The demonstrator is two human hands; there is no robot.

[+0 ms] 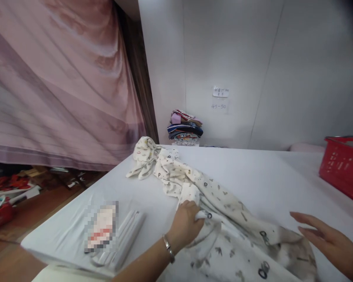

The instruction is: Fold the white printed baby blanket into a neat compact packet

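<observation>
A white printed garment [194, 188] lies crumpled across the white table [253, 168], stretching from the far left toward me. My left hand [186, 223] is closed on a fold of this garment near its middle; a bracelet sits on that wrist. My right hand [326, 237] hovers at the right, fingers stretched out and apart, just over the garment's near right edge, holding nothing.
A red basket [342, 166] stands at the table's right edge. A stack of folded clothes [184, 127] sits at the back by the wall. A flat clear packet [114, 231] lies near the table's left corner. A pink curtain [61, 78] hangs left; clutter covers the floor below.
</observation>
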